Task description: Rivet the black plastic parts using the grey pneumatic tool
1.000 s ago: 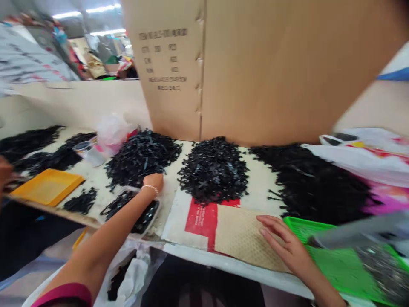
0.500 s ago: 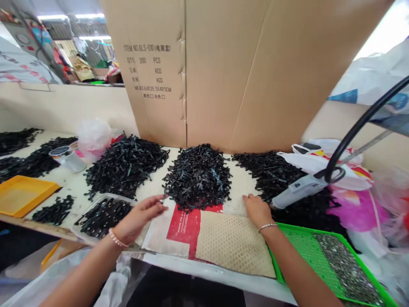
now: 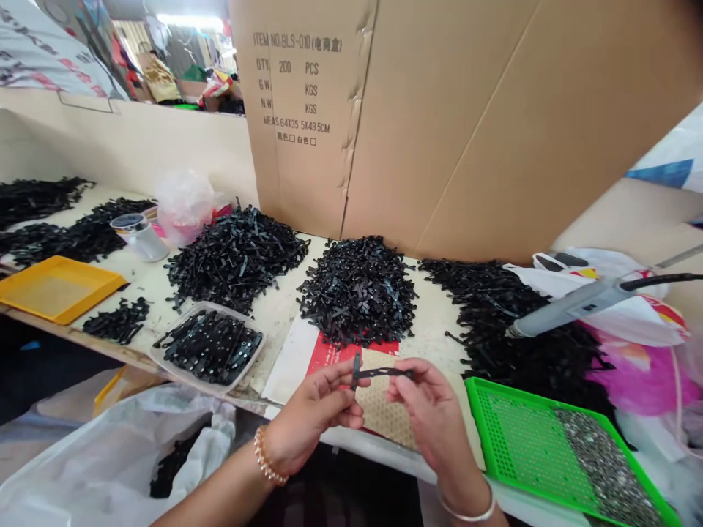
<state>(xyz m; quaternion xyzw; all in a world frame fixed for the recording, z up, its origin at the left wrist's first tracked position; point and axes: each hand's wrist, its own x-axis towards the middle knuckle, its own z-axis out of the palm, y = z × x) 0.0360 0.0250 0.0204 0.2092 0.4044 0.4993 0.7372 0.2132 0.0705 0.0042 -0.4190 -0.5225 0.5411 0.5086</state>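
Note:
Over the textured mat [image 3: 381, 413], my left hand [image 3: 307, 410] pinches a small black flat piece [image 3: 356, 369] that stands upright between thumb and fingers. My right hand [image 3: 433, 410] closes on one end of a thin black strap [image 3: 381, 372] with holes along it. The strap's other end meets the piece in my left fingers; whether they are joined, I cannot tell. Just beyond both hands is a pile of short black pieces [image 3: 359, 293]. To the right lies a heap of longer black straps [image 3: 483, 300].
A grey electric screwdriver [image 3: 571, 304] hangs at the right above the straps. Below it, a green tray [image 3: 494, 446] holds small metal parts. At left are a clear tub [image 3: 250, 362] of black pieces, a yellow tray [image 3: 60, 289] and a mug [image 3: 146, 241]. A cardboard sheet [image 3: 439, 132] stands behind.
My hands have come together from the two heaps to above the mat, now with the black piece and strap between them. The view has shifted, and the screwdriver sits at a flatter angle.

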